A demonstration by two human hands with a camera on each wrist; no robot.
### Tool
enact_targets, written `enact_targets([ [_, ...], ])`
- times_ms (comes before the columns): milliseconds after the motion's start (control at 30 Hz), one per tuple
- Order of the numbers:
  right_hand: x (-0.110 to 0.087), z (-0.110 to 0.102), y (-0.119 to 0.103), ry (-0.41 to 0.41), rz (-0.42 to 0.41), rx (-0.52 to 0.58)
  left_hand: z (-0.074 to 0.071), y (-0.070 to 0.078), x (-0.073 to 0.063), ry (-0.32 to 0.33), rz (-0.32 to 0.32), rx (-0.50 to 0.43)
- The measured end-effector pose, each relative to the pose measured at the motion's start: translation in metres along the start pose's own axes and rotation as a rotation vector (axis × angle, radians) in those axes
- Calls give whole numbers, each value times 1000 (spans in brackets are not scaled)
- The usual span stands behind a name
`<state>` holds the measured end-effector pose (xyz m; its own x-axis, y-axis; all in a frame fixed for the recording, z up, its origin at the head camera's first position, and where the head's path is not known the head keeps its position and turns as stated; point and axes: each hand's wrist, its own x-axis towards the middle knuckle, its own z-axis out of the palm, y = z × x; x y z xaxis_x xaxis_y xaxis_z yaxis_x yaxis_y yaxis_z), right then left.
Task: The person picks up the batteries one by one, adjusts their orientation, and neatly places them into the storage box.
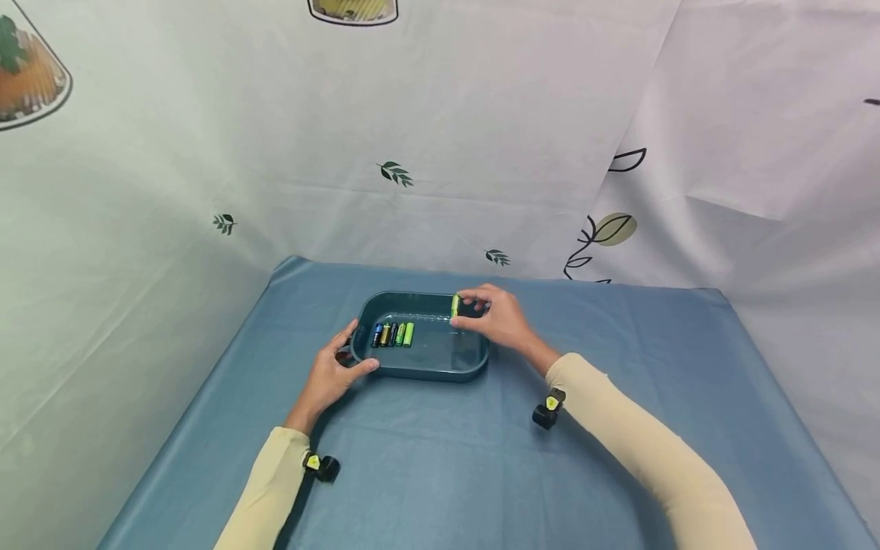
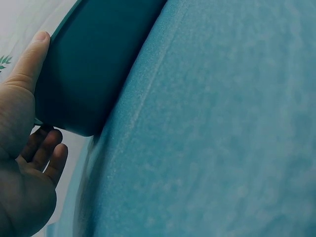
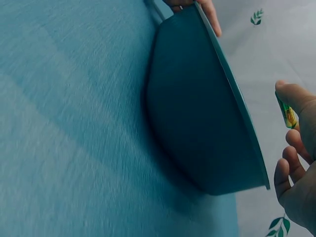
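Observation:
A dark teal tray (image 1: 426, 374) with raised walls sits on the blue cloth. Inside it, on the left, several batteries (image 1: 401, 334) lie side by side in a row, some dark and some green. My left hand (image 1: 333, 376) grips the tray's left end, the thumb along the front rim and the fingers around the side. Over the tray's right part, my right hand (image 1: 505, 319) pinches a green battery (image 1: 455, 306) upright between thumb and fingertips. The right wrist view shows that battery (image 3: 287, 112) above rim level, with the other fingers loosely bent.
Blue cloth (image 1: 440, 458) covers the table around the tray. A pale curtain (image 1: 447, 221) printed with leaves hangs behind and at the sides. Each sleeve carries a small black wrist camera (image 1: 546, 412).

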<state>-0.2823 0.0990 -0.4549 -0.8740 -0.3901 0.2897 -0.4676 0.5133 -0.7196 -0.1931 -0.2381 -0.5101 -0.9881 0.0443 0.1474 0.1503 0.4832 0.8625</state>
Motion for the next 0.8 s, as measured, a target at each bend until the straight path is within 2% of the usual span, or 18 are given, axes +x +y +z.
enact_targets([
  [600, 7, 28, -17, -52, -25, 69, 0, 1, 0, 9, 5, -15],
  [800, 9, 38, -24, -65, -5, 70, 0, 2, 0, 5, -3, -7],
])
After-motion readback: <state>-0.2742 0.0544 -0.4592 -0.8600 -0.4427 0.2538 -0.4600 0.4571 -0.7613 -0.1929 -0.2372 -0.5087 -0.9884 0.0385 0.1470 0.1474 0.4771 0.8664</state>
